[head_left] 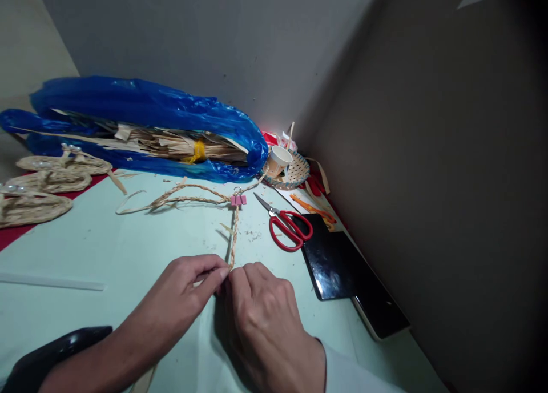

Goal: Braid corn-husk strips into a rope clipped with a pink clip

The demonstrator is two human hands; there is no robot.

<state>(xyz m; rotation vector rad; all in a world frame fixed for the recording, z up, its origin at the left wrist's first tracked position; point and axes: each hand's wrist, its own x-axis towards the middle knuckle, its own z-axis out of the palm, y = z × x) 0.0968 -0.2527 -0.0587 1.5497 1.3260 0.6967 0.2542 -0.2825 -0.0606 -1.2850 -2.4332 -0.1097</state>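
Head view: one braid [234,233] runs from one pink binder clip [238,200] across the desk [128,244] to the left hand [190,284], thumb and finger clamped on it. Right hand [265,310]: curled alongside; grip hidden from me. Counted beyond: one red-handled scissors [280,215], three woven sandals [55,181].

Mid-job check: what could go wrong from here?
The braid could slip from the pink clip if the left hand, pinching its near end, pulls too hard. The red-handled scissors, partly over the black device, might scratch its glossy face if knocked.
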